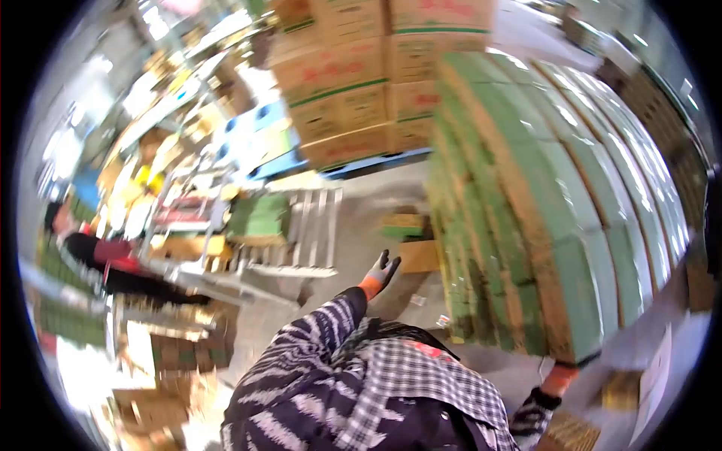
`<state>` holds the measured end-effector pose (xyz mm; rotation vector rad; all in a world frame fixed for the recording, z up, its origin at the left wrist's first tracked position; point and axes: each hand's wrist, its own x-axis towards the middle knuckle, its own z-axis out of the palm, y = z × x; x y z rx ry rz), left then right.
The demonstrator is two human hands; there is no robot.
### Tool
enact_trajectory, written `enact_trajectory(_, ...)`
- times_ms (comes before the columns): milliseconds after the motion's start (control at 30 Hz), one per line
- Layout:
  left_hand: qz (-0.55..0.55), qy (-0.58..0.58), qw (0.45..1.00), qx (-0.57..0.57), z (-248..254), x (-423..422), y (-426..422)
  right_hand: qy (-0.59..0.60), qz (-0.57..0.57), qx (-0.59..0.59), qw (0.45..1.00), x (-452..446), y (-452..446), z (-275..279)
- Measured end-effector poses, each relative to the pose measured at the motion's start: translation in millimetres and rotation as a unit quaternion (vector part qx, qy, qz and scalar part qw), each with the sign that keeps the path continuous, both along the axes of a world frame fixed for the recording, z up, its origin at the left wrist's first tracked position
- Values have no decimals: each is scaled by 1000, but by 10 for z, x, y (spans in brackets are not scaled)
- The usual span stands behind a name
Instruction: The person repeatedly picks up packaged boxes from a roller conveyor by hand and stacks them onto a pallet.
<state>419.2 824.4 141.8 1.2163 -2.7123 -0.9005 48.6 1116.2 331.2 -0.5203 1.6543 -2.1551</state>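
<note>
My left hand (382, 272), in a grey and black glove with an orange cuff, reaches out over the floor with its fingers apart and nothing in it. Just beyond it lie a brown cardboard piece (419, 256) and a small green-and-brown box (402, 225). On the right rises a tall stack of green and brown cartons (526, 195), with shiny film over part of it. My right hand (560, 375) is at the near lower corner of that stack. Its fingers are mostly hidden, so whether it grips the carton cannot be seen.
Large brown cartons (338, 75) stand on a blue pallet (376, 164) ahead. To the left is a metal roller conveyor (301, 233) with a green carton (259, 218) on it. A co-worker (105, 259) stands at far left. Small paper scraps (444, 321) lie on the floor.
</note>
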Motion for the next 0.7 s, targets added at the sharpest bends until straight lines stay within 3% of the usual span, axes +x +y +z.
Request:
enact_trajectory(33,135,78,988,18,-260,228,-107,8,19,56,998,88,-90,-132)
enact_trajectory(100,284,154,946,31,-255,661,-225,29,63,170,983,266,-202,-451)
enact_trajectory(167,487,40,873,-14,260,914,-514,48,116,269,955,476,-266,-749)
enact_trajectory(200,508,41,858,-59,233,1125,-719,57,145,315,936,577,-282,-876)
enact_trajectory(367,585,-41,797,-143,465,2048,-1589,109,273,480,827,1062,-442,-1274)
enact_trajectory(500,559,-130,811,-117,453,2457,-1979,170,332,542,753,1333,-955,-1347)
enact_trajectory(600,480,-236,839,-97,282,2548,-1885,37,387,404,828,1441,-1660,-1489)
enact_trajectory(633,442,-291,840,-120,139,2558,-1789,62,407,415,811,1566,-1978,-1355)
enact_trajectory(667,446,-219,857,-135,128,2573,-1682,88,427,426,793,1723,-2318,-1214)
enact_trajectory(700,412,-201,863,-212,111,2563,-1577,30,434,369,821,1883,-2573,-1202)
